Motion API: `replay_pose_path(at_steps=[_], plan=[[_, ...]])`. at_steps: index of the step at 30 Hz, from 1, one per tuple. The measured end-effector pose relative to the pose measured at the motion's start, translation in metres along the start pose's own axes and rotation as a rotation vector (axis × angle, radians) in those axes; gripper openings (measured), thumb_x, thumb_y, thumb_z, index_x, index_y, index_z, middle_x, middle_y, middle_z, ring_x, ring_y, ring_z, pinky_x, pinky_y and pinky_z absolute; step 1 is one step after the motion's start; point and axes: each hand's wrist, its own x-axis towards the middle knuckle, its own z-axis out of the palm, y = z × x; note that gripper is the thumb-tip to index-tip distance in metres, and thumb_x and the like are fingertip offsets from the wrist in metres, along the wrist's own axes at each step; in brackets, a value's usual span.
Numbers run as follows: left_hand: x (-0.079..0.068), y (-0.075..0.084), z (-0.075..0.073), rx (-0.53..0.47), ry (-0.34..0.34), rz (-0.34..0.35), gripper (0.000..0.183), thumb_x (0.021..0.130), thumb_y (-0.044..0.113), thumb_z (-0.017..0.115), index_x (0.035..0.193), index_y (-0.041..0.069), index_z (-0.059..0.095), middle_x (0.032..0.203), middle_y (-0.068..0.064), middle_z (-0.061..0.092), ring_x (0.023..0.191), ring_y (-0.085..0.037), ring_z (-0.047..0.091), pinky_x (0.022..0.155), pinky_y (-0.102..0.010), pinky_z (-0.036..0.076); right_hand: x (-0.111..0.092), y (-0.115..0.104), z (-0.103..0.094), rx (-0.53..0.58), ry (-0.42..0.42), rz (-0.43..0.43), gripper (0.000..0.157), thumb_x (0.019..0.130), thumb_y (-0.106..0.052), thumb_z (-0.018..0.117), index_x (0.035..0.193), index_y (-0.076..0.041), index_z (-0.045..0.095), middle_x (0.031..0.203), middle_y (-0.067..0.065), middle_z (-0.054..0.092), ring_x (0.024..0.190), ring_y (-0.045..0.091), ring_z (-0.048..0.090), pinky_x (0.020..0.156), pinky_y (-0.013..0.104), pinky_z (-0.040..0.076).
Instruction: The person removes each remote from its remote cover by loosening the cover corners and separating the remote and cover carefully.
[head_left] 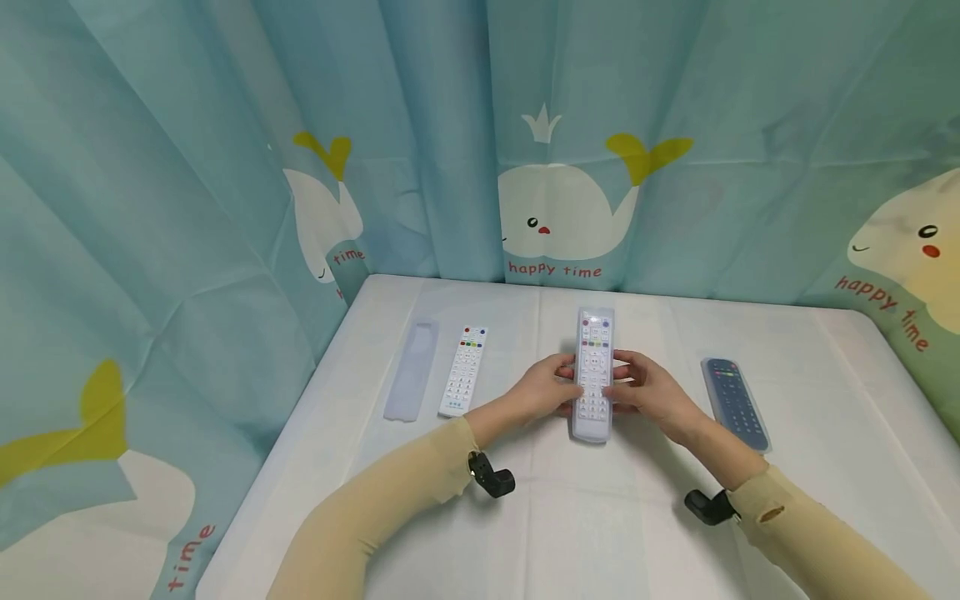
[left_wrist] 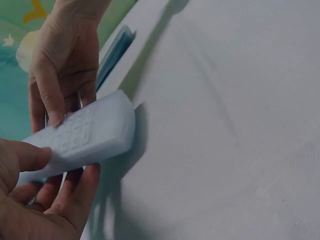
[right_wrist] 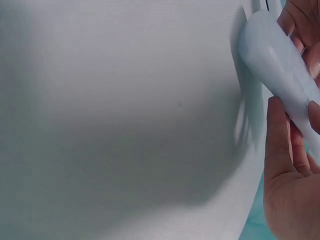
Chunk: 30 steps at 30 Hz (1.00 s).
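Note:
A white remote control (head_left: 594, 367) in a translucent sleeve is held between both hands above the table's middle, buttons facing up. My left hand (head_left: 546, 386) grips its left edge, thumb on top and fingers underneath. From the other side my right hand (head_left: 651, 392) holds the right edge, its thumb also on the face. In the left wrist view the remote's sleeved lower end (left_wrist: 112, 122) sticks out past both hands, with its shadow on the table. The right wrist view shows the same rounded end (right_wrist: 265, 45) and fingers supporting it from below.
To the left on the white table (head_left: 487, 517) lie an empty translucent sleeve (head_left: 412, 371) and a bare white remote (head_left: 463, 372). At the right lies a dark remote (head_left: 735, 404) in a clear sleeve. A blue-green curtain (head_left: 442, 167) hangs behind and along the sides.

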Motion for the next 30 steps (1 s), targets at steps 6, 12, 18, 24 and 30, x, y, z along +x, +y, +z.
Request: replay_pose_path(at_steps=[6, 12, 18, 24, 30], plan=[[0.001, 0.004, -0.006, -0.041, -0.019, 0.032, 0.051, 0.099, 0.005, 0.066, 0.147, 0.002, 0.049, 0.117, -0.006, 0.056, 0.096, -0.018, 0.063, 0.081, -0.038, 0.06, -0.001, -0.006, 0.0, -0.06, 0.011, -0.06, 0.072, 0.095, -0.003, 0.07, 0.154, 0.007, 0.031, 0.131, 0.026, 0.051, 0.105, 0.021, 0.06, 0.082, 0.036, 0.06], [0.001, 0.008, -0.009, -0.012, -0.009, 0.066, 0.053, 0.1, 0.005, 0.065, 0.15, 0.005, 0.047, 0.119, -0.006, 0.058, 0.1, -0.018, 0.063, 0.085, -0.038, 0.059, -0.001, -0.01, 0.0, -0.056, 0.031, -0.075, 0.066, 0.098, -0.005, 0.067, 0.153, 0.004, 0.032, 0.134, 0.027, 0.051, 0.105, 0.018, 0.061, 0.085, 0.038, 0.059], [0.004, 0.01, -0.011, 0.0, -0.004, 0.097, 0.053, 0.099, 0.005, 0.065, 0.149, 0.004, 0.048, 0.121, -0.007, 0.059, 0.106, -0.02, 0.064, 0.088, -0.04, 0.058, 0.001, -0.012, 0.0, -0.041, 0.044, -0.093, 0.059, 0.1, -0.003, 0.064, 0.15, 0.006, 0.034, 0.131, 0.028, 0.054, 0.102, 0.014, 0.063, 0.088, 0.039, 0.059], [0.006, 0.011, -0.011, 0.01, 0.004, 0.129, 0.052, 0.099, 0.003, 0.065, 0.148, 0.003, 0.048, 0.125, -0.01, 0.06, 0.109, -0.022, 0.065, 0.086, -0.036, 0.059, 0.001, -0.016, 0.0, -0.085, 0.058, -0.117, 0.056, 0.101, -0.004, 0.063, 0.15, 0.007, 0.037, 0.134, 0.028, 0.054, 0.109, 0.018, 0.061, 0.09, 0.037, 0.058], [0.007, 0.014, -0.012, 0.049, 0.019, 0.185, 0.047, 0.098, 0.001, 0.065, 0.144, 0.001, 0.051, 0.124, -0.011, 0.061, 0.107, -0.02, 0.064, 0.089, -0.036, 0.058, 0.001, -0.018, 0.0, -0.105, 0.076, -0.146, 0.049, 0.101, -0.003, 0.064, 0.144, 0.007, 0.044, 0.132, 0.027, 0.056, 0.109, 0.02, 0.061, 0.089, 0.034, 0.058]])
